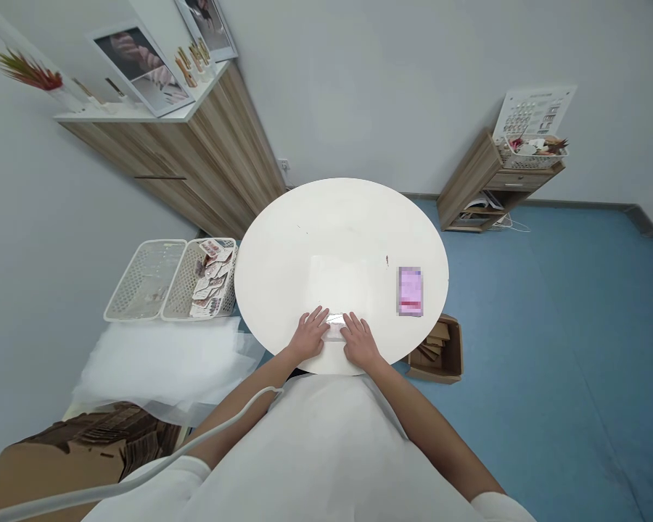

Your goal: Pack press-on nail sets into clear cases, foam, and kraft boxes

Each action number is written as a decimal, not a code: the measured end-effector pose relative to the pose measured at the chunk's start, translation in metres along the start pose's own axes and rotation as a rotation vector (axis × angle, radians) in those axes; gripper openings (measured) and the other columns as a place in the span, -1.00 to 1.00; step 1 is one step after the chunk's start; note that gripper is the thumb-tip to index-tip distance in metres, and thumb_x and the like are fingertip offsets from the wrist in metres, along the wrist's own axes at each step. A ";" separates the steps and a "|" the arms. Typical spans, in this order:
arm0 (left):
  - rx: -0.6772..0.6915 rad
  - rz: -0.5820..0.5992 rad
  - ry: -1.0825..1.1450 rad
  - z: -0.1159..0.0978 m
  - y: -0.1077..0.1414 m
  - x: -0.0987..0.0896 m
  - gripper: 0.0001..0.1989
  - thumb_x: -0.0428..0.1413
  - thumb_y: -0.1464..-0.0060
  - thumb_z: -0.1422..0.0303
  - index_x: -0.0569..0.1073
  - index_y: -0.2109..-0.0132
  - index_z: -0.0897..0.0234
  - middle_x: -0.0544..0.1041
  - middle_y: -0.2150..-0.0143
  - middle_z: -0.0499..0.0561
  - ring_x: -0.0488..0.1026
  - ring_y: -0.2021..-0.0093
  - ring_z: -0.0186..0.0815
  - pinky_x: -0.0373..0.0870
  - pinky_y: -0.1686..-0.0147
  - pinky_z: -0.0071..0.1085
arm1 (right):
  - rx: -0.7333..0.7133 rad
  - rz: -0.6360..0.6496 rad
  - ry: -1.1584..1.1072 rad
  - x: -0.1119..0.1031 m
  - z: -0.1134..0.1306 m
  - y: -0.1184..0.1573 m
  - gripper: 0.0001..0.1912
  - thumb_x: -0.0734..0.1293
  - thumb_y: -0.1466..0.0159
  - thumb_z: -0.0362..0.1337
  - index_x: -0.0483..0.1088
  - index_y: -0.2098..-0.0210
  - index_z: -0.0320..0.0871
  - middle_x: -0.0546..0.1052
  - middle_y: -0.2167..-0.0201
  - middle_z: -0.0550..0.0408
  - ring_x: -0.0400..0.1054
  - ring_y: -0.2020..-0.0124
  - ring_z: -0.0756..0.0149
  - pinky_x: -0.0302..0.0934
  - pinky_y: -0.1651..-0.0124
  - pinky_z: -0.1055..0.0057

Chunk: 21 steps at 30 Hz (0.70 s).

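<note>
On the round white table [283,254], close to its near edge, lies a small flat see-through packet [335,330] with a shiny upper part. My left hand [307,336] rests at the packet's left side, fingers stretched out and spread, thumb over its edge. From the other side my right hand [360,341] lies against it in the same way, fingers apart and thumb on the packet. What is inside the packet is too small to make out. A blurred pink-purple rectangular thing [410,291] lies to the right of my right hand.
Left of the table are two white baskets, an emptier one [146,279] and one holding printed cards [212,283]. White plastic sheets [168,355] and folded cardboard [59,464] lie nearer. A cardboard box [453,348] stands at the table's right. A pale cable [196,438] crosses my left arm.
</note>
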State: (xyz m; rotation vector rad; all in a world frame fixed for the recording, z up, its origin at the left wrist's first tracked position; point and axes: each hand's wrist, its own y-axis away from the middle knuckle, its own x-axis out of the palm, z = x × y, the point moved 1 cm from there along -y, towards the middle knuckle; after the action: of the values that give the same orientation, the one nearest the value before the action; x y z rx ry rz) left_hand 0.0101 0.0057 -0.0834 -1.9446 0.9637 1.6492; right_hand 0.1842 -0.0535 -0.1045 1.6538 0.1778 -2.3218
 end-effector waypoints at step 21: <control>-0.044 0.183 0.362 -0.008 -0.006 -0.019 -0.71 0.01 0.11 0.29 0.37 0.16 0.19 0.48 0.32 0.00 0.41 0.26 -0.20 0.21 0.16 -0.31 | 0.094 0.301 -0.214 -0.042 0.002 -0.008 -0.79 0.18 -0.11 -0.30 0.14 0.23 -0.15 0.38 0.42 0.11 0.24 0.44 0.32 0.03 0.38 0.42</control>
State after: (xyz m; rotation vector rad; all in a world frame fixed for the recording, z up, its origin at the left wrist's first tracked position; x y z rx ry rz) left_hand 0.0188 0.0091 -0.0640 -2.2944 1.2819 1.4447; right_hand 0.1928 -0.0396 -0.0652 1.3489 -0.2139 -2.2790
